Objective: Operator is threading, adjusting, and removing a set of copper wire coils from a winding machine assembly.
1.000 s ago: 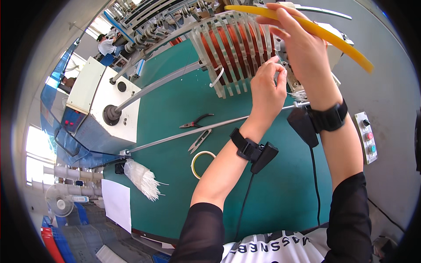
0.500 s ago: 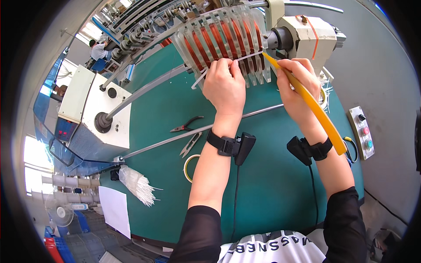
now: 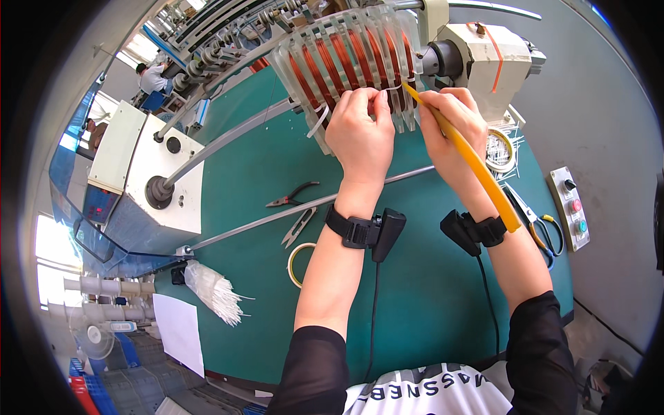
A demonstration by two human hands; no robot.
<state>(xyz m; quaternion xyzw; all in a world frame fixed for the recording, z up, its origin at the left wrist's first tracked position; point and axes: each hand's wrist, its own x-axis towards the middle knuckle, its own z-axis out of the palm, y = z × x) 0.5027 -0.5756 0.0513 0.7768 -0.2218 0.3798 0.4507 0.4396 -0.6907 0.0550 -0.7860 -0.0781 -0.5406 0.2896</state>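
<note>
My left hand (image 3: pixel 360 131) is closed in a pinch at the lower front of a coil former (image 3: pixel 319 43) with copper-coloured windings (image 3: pixel 358 61) between clear ribs. From its fingertips a thin white cable tie (image 3: pixel 391 89) runs right. My right hand (image 3: pixel 453 128) grips a long curved yellow strip (image 3: pixel 477 159), its narrow tip meeting the end of the tie in front of the windings. Another white tie end (image 3: pixel 318 123) sticks out from the former left of my left hand. Exactly what lies inside the left fingers is hidden.
A grey spindle (image 3: pixel 443 59) holds the former at right. On the green table (image 3: pixel 415 290) lie pliers (image 3: pixel 294 195), snips (image 3: pixel 299 227), tape rolls (image 3: pixel 294 266), scissors (image 3: pixel 529 218) and a bag of white ties (image 3: pixel 214 294). A metal bar (image 3: pixel 263 220) crosses below my hands. A switch box (image 3: pixel 573 207) stands right.
My right hand and the yellow strip have moved left, closer to my left hand. Less of the white tie shows between them. The scissors at right have come into view.
</note>
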